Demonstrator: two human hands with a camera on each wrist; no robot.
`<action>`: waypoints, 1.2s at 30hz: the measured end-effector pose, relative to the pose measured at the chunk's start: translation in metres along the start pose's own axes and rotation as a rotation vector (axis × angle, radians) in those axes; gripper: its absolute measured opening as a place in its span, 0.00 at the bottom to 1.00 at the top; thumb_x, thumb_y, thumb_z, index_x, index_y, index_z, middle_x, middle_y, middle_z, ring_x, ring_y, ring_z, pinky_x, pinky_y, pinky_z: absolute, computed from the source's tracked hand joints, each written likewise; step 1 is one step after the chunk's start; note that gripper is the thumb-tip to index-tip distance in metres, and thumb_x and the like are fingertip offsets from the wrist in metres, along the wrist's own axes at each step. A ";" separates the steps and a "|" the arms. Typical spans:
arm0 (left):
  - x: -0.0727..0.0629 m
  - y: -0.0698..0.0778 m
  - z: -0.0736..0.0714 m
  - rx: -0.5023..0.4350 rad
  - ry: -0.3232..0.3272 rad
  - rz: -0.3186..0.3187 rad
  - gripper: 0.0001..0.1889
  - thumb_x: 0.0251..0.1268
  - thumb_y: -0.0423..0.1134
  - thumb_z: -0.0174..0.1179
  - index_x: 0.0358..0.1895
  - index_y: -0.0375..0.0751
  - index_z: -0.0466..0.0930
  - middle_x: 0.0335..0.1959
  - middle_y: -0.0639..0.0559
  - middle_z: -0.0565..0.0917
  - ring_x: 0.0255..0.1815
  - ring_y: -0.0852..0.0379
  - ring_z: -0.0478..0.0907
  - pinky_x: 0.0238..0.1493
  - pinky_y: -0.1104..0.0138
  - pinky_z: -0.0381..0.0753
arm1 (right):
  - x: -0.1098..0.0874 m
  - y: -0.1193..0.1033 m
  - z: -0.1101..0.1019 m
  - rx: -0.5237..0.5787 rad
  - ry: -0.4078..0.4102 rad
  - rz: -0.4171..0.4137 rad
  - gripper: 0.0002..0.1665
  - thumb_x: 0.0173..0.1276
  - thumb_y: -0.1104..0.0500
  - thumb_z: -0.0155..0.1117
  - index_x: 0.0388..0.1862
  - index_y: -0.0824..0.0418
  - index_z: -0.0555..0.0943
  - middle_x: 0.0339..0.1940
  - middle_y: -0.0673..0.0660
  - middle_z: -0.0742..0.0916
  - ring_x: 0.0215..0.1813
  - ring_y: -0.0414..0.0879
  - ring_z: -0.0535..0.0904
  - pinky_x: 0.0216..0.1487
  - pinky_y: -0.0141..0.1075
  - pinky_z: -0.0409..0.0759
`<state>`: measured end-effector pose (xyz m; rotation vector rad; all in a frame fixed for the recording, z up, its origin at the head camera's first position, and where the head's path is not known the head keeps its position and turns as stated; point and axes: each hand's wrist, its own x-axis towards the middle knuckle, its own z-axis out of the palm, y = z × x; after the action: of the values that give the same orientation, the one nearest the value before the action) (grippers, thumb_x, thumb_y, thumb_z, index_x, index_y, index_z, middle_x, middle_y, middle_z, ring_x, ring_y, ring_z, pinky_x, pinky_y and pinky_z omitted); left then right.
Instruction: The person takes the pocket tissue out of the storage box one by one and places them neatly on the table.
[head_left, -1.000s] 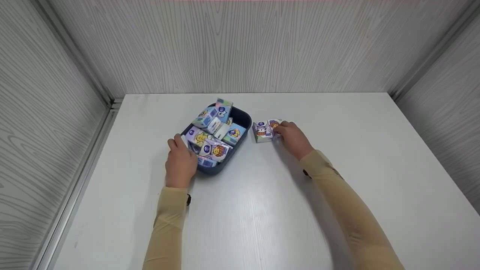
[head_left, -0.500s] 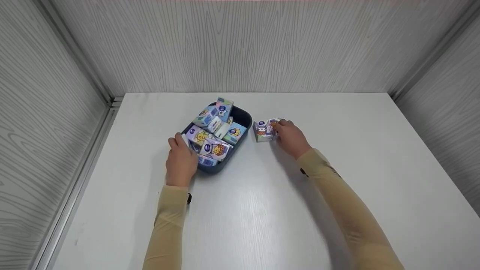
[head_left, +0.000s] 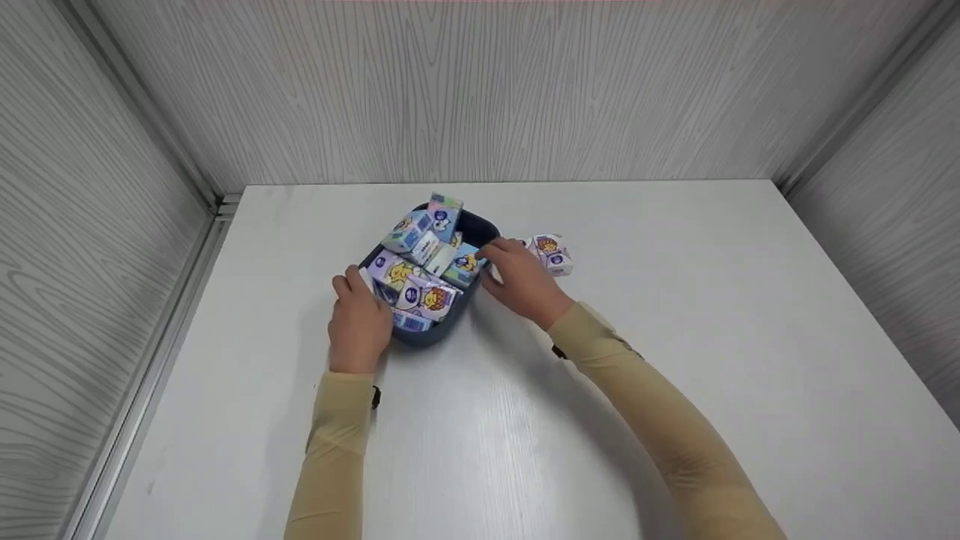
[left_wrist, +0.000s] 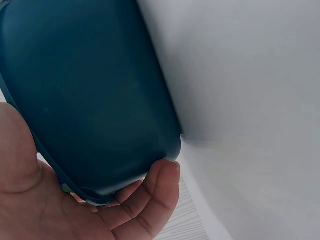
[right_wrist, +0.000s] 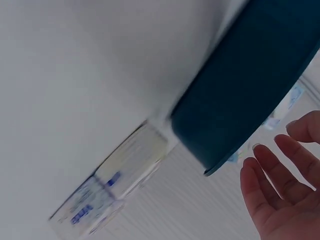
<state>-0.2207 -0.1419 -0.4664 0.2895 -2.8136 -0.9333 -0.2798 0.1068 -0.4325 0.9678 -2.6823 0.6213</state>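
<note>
The tub, dark blue with rounded corners, stands left of centre on the desk, set slantwise. The left hand has hold of its left side; from that wrist you can see the thumb by the rim and the fingers bent round the end wall. The right hand is over the opposite rim, fingers loosely bent and apart from one another, with nothing between them. Its fingertips are right by a blue pack inside the tub; I can't tell whether they touch it.

Heaped in the tub are small printed cartons, purple, blue and white, with cartoon figures on them. They lie every which way, and one at the far end pokes up above the rim.

Just right of the tub, partly hidden behind the right hand, two more packs sit on the desk, touching side by side. Both arms are in tan sleeves, and a grey wood-grain wall rises behind the desk.
</note>
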 end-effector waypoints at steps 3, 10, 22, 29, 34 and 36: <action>0.000 0.000 -0.001 0.001 -0.005 -0.003 0.31 0.69 0.36 0.46 0.71 0.30 0.45 0.60 0.31 0.59 0.41 0.39 0.75 0.36 0.47 0.76 | 0.005 -0.019 0.005 0.063 -0.073 -0.039 0.16 0.68 0.60 0.60 0.53 0.63 0.79 0.48 0.56 0.81 0.49 0.45 0.76 0.52 0.37 0.74; 0.000 0.002 -0.001 0.006 -0.017 -0.011 0.32 0.69 0.36 0.46 0.72 0.30 0.45 0.61 0.30 0.59 0.42 0.39 0.75 0.37 0.48 0.77 | 0.013 -0.047 0.014 0.113 -0.202 -0.067 0.19 0.70 0.55 0.59 0.58 0.60 0.76 0.48 0.53 0.81 0.47 0.42 0.75 0.50 0.34 0.74; 0.000 0.001 0.000 0.017 -0.013 -0.012 0.32 0.69 0.36 0.47 0.71 0.31 0.45 0.60 0.31 0.59 0.41 0.40 0.75 0.36 0.48 0.77 | 0.020 -0.064 0.023 0.121 -0.279 0.046 0.26 0.66 0.55 0.65 0.62 0.60 0.72 0.51 0.54 0.78 0.48 0.42 0.73 0.54 0.34 0.73; -0.002 0.001 0.000 0.009 0.019 0.002 0.32 0.68 0.34 0.48 0.70 0.30 0.47 0.59 0.31 0.60 0.37 0.38 0.76 0.32 0.47 0.76 | 0.020 -0.067 0.022 0.176 -0.255 0.055 0.25 0.65 0.59 0.66 0.61 0.62 0.74 0.52 0.56 0.77 0.49 0.43 0.73 0.52 0.34 0.74; -0.001 0.001 -0.001 0.008 0.032 0.006 0.31 0.68 0.34 0.48 0.70 0.31 0.47 0.58 0.32 0.61 0.36 0.39 0.76 0.31 0.48 0.76 | 0.021 -0.066 0.019 0.199 -0.215 0.018 0.22 0.67 0.62 0.64 0.59 0.62 0.76 0.50 0.55 0.80 0.51 0.43 0.75 0.54 0.35 0.73; -0.001 0.002 -0.001 0.005 0.029 0.008 0.31 0.68 0.34 0.48 0.70 0.30 0.47 0.58 0.31 0.61 0.35 0.39 0.76 0.31 0.48 0.76 | 0.022 -0.066 0.016 0.228 -0.174 0.012 0.21 0.67 0.62 0.64 0.58 0.62 0.76 0.52 0.55 0.81 0.53 0.43 0.75 0.55 0.34 0.72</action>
<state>-0.2198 -0.1409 -0.4647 0.2894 -2.7892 -0.9128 -0.2545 0.0418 -0.4185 1.1102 -2.8145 0.9007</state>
